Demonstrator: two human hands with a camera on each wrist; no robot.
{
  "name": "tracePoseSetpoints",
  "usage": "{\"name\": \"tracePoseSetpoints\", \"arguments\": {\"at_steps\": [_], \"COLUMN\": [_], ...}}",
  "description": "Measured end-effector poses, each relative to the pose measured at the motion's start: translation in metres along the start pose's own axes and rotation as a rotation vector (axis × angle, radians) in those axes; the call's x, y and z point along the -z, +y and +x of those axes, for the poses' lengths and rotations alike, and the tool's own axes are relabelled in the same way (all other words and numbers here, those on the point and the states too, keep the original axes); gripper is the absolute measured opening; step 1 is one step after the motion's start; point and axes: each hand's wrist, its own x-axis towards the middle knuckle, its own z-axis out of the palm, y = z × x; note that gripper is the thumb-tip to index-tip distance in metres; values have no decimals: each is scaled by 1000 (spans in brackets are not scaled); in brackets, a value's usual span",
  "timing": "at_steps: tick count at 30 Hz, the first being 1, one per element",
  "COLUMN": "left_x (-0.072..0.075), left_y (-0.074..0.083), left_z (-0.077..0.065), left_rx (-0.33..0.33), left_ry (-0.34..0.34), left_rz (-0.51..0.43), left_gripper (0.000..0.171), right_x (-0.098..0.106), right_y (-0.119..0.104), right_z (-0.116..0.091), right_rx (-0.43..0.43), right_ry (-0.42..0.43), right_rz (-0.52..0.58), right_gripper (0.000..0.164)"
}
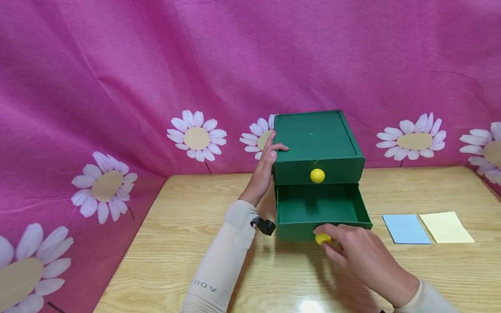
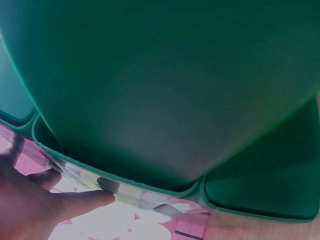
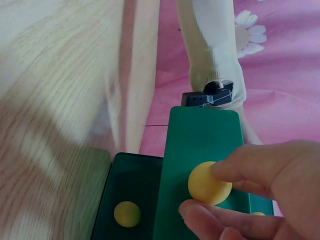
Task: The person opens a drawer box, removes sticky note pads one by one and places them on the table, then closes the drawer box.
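A green drawer cabinet [image 1: 320,132] with yellow knobs stands on the table. One drawer [image 1: 307,204] is pulled out below the top one, its bare green floor in sight. My right hand [image 1: 356,254] pinches that drawer's yellow knob [image 3: 209,183] between thumb and fingers. A further yellow knob [image 3: 127,214] shows on a lower drawer in the right wrist view. My left hand [image 1: 264,169] rests against the cabinet's left side, fingers extended, some over the top edge. In the left wrist view its fingers [image 2: 87,200] lie along the cabinet's green side wall [image 2: 160,100].
To the right of the cabinet, a blue paper pad [image 1: 406,229] and a pale yellow one [image 1: 447,228] lie side by side on the wooden table [image 1: 177,247]. A pink cloth [image 1: 239,47] with white flowers hangs behind and at the left.
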Motion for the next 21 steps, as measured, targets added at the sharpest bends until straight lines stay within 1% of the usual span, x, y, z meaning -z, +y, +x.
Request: {"name": "tracePoseSetpoints", "arguments": {"at_steps": [5,10,16,21], "left_x": [-2,-3,-3,-2], "left_y": [0,0,1,0], "left_z": [0,0,0,0], "left_rx": [-5,-2,5,2], "left_ry": [7,0,0,8], "left_rz": [4,5,4,9], "left_gripper": [35,34,34,34], "right_x": [-2,-3,-5,-7], "right_y": [5,8,10,13], "right_z": [3,6,10,15], "right_rx": [4,-18,-10,-25], "right_ry": [5,-7,20,17], "right_rz": [18,27,54,78], "right_gripper": [24,26,26,28]}}
